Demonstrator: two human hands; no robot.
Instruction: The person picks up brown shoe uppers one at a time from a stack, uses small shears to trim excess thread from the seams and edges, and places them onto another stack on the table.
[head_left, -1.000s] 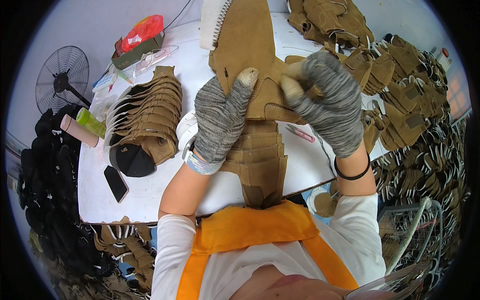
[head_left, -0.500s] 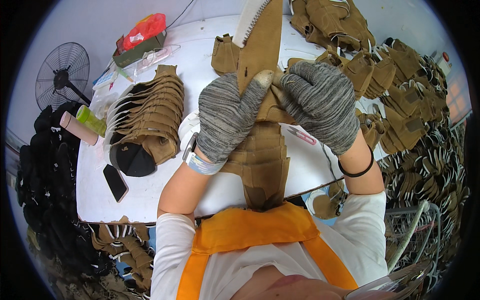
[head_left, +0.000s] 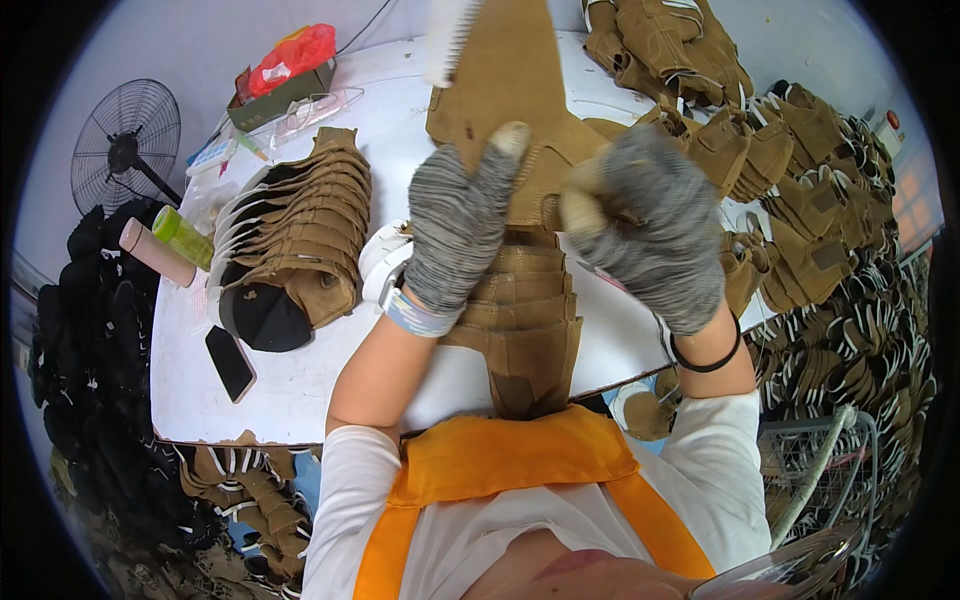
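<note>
My left hand [head_left: 457, 222], in a grey knit glove with a pale thumb tip, grips a brown shoe upper [head_left: 500, 95] from its left side, thumb lying on top. This piece has a white zigzag-edged strip [head_left: 449, 42] along its upper left. At its right edge my right hand [head_left: 650, 222], gloved alike and slightly blurred, is curled closed; what lies inside its fingers is hidden. Below both hands a row of overlapping brown shoe uppers [head_left: 520, 320] runs down the table toward my orange apron [head_left: 510, 455].
On the white table [head_left: 290, 405] are a second row of uppers [head_left: 310, 220], a black phone [head_left: 231, 365], a pink bottle [head_left: 157, 253] and a green bottle [head_left: 183, 238]. A fan [head_left: 124, 150] stands left. Brown uppers [head_left: 800, 200] are piled right. A wire basket [head_left: 815, 440] sits lower right.
The held upper has turned and spread flatter, showing more of its face. My right hand has shifted slightly right and down. My left hand has moved slightly right.
</note>
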